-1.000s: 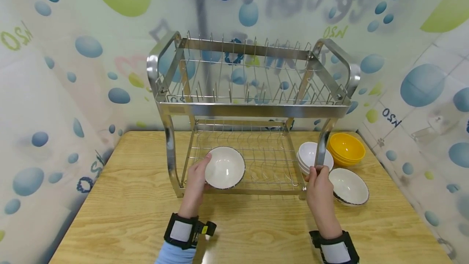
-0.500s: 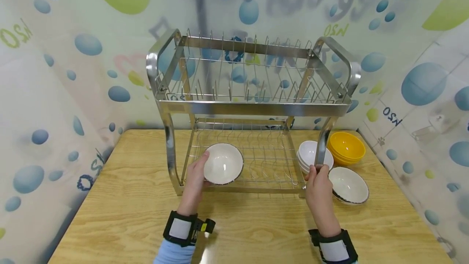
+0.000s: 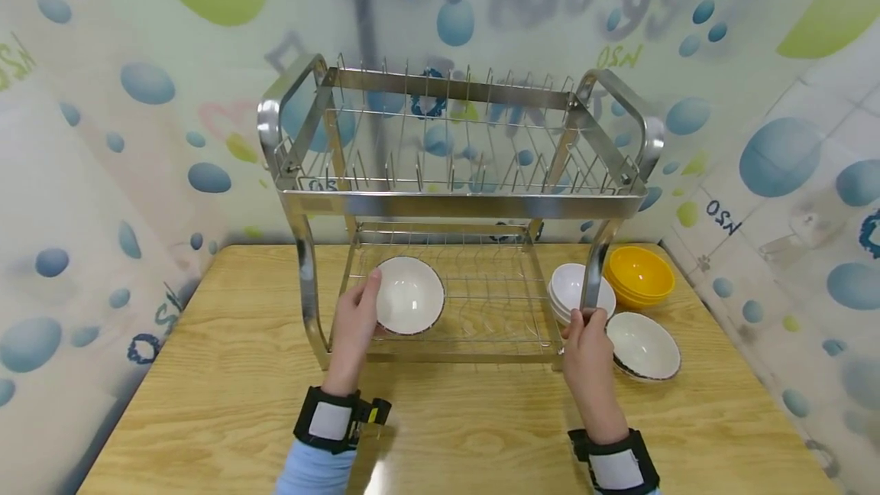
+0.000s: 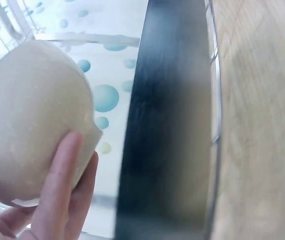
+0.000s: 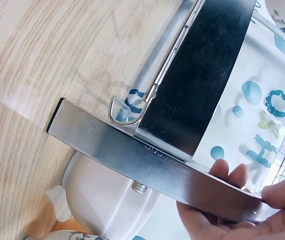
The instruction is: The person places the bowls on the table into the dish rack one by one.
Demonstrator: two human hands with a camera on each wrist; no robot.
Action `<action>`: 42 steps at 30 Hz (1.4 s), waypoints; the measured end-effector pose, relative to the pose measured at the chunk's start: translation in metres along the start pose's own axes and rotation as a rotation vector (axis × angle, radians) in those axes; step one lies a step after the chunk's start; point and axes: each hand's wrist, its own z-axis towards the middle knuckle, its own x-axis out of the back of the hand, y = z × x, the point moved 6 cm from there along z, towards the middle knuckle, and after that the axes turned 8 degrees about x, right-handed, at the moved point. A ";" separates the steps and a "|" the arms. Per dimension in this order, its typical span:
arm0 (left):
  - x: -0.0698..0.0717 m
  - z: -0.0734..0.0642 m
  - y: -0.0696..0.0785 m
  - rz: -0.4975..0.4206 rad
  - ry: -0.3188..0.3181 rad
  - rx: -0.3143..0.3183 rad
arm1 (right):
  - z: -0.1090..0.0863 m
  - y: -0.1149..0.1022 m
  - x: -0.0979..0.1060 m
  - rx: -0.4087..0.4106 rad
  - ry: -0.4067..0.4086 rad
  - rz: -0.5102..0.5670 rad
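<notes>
My left hand (image 3: 354,333) holds a white bowl (image 3: 410,296) with a dark rim, thumb at the rim's left side. The bowl tilts with its inside toward the head camera, over the lower shelf of the metal two-tier dish rack (image 3: 454,206). In the left wrist view, fingers (image 4: 57,180) spread under the bowl's pale underside (image 4: 37,115), beside the foot ring. My right hand (image 3: 589,361) grips the rack's right front leg (image 3: 594,266); the right wrist view shows fingers and thumb around that steel leg (image 5: 147,167).
Right of the rack stand stacked white bowls (image 3: 565,289), partly behind the leg, and stacked yellow bowls (image 3: 639,273). Another dark-rimmed white bowl (image 3: 644,346) sits in front of them. Wire dividers (image 3: 450,166) line the upper tier. The wooden table (image 3: 474,426) meets a patterned wall covering (image 3: 227,121).
My left hand has moved the bowl slightly up and farther back over the lower shelf. The right hand keeps its grip on the leg. The head view has shifted slightly to the right.
</notes>
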 end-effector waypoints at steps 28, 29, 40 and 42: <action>-0.015 0.024 0.079 0.509 0.314 -0.474 | -0.001 -0.001 -0.001 0.018 0.029 -0.019; -0.016 0.026 0.081 0.522 0.321 -0.471 | -0.001 -0.002 -0.001 0.018 0.027 -0.017; -0.025 0.053 0.095 0.654 0.358 -0.502 | 0.000 -0.003 0.003 0.023 0.023 -0.017; -0.026 0.056 0.096 0.659 0.365 -0.515 | -0.001 -0.002 0.003 0.019 0.014 -0.012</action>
